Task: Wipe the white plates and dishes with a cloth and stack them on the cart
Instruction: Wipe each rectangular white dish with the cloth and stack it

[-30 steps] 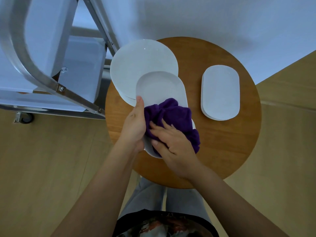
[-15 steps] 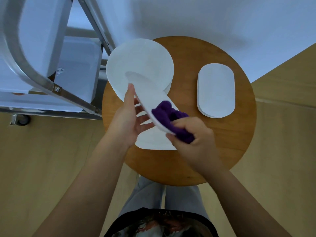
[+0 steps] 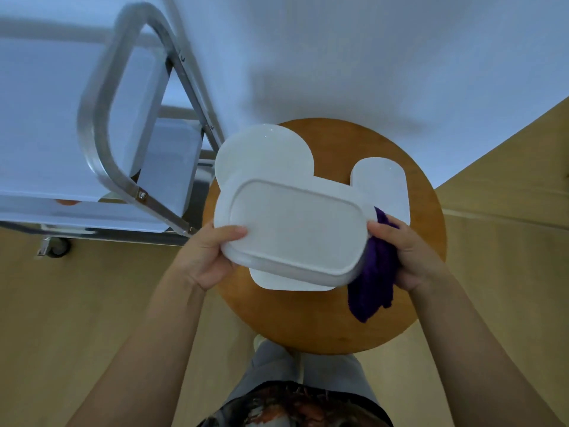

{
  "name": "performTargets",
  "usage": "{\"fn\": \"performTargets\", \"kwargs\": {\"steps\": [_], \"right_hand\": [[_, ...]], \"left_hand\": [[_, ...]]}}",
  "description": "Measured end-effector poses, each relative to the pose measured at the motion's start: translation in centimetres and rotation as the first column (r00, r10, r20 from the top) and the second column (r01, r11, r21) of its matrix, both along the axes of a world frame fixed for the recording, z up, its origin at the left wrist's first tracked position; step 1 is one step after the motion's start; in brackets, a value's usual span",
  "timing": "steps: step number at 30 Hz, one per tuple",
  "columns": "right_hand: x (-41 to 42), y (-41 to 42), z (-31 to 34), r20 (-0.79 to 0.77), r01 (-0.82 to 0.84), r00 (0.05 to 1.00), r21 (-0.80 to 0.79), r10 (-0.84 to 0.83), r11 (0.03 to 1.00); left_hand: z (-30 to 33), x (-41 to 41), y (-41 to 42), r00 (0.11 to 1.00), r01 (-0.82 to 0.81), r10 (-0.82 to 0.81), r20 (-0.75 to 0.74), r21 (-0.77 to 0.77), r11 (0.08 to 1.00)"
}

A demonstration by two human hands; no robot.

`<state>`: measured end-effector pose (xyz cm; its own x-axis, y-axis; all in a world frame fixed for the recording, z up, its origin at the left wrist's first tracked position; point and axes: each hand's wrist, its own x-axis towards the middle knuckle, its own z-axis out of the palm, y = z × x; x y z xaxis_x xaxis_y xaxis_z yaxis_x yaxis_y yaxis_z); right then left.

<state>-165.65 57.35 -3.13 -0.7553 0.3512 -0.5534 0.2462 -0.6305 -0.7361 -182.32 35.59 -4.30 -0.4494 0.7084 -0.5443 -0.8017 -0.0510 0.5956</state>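
Nearest the camera, two bare forearms reach forward over grey trousers and a patterned top. The left hand [image 3: 206, 260] grips the left end of a white oblong dish [image 3: 292, 232], thumb lying on its upturned underside and the other fingers hidden beneath. The right hand [image 3: 412, 254] holds the dish's right end, its thumb on the rim, and clutches a purple cloth [image 3: 374, 282] that is bunched between the palm and the dish and hangs down below it. The dish is held bottom-up, raised above a round wooden desk [image 3: 354, 322].

On the desk, under the held dish, lies another white dish [image 3: 277, 283], only its near edge showing. Farther back on the left is a round white plate [image 3: 264, 149], partly covered by the held dish. To the right sits a low stack of oblong white plates [image 3: 388, 186], its near corner just behind the cloth.

Left of the desk stands a metal cart [image 3: 101, 167] with white shelves, one caster [image 3: 58, 246] on the wooden floor [image 3: 77, 318]. A white wall [image 3: 369, 57] lies beyond.
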Motion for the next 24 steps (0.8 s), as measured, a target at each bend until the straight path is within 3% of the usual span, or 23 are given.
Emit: {"fn": "performTargets", "kwargs": {"steps": [2,4,5,7,8,9,10,11,12,14,15,18,20,24], "right_hand": [[-0.1,0.1,0.3,0.118,0.04,0.992,0.039,-0.045,0.998],[-0.6,-0.4,0.7,0.254,0.09,0.955,0.243,-0.153,0.966],[-0.8,-1.0,1.1,0.303,0.083,0.923,0.447,-0.238,0.891],[-1.2,-2.7,2.7,0.255,-0.006,0.893,0.83,-0.37,0.558],[-1.4,-3.7,3.8,0.161,-0.003,0.921,0.913,-0.354,0.407],[-1.6,-4.6,4.7,0.079,0.015,0.959,0.945,-0.271,0.328],[-1.8,-5.5,5.6,0.027,0.019,0.99,0.946,-0.136,0.324],[-2.1,-6.3,6.1,0.032,-0.042,0.999,0.944,0.037,0.329],[-2.6,-7.0,6.5,0.131,-0.184,0.967,0.953,0.218,0.24],[-3.5,-7.5,6.8,0.407,-0.39,0.826,0.912,0.389,-0.125],[-4.0,-7.3,7.0,0.476,-0.418,0.777,0.879,0.413,-0.228],[-5.2,-6.2,8.3,0.456,-0.391,0.739,0.89,0.496,-0.235],[-5.8,-5.5,9.2,0.377,-0.313,0.774,0.926,0.508,-0.211],[-7.0,-4.3,11.2,0.208,-0.221,0.869,0.975,0.448,-0.023]], "left_hand": [[0.4,0.8,0.1,1.0,-0.008,0.008,0.013,-0.041,0.999],[1.4,1.6,0.5,0.998,-0.062,0.062,0.002,-0.048,0.997],[1.9,2.0,0.8,0.997,-0.079,0.079,-0.017,-0.057,0.995],[2.9,2.7,1.3,0.993,-0.093,0.085,-0.084,-0.088,0.992],[3.3,2.9,1.6,0.989,-0.086,0.072,-0.126,-0.11,0.99],[3.8,3.2,1.9,0.985,-0.073,0.05,-0.168,-0.137,0.988],[4.4,3.4,2.2,0.977,-0.057,0.021,-0.212,-0.165,0.985],[5.1,3.5,2.5,0.966,-0.032,-0.014,-0.258,-0.174,0.984],[5.6,3.7,2.7,0.949,0.008,-0.058,-0.311,-0.16,0.987],[6.8,4.0,2.8,0.907,0.087,-0.128,-0.401,-0.12,0.989],[7.5,4.0,2.5,0.898,0.099,-0.136,-0.419,-0.108,0.989],[8.8,3.3,1.2,0.908,0.128,-0.135,-0.397,-0.044,0.991],[9.6,3.1,0.9,0.911,0.16,-0.153,-0.383,-0.015,0.987],[11.0,3.2,1.0,0.923,0.078,-0.062,-0.379,0.026,0.997]]}}
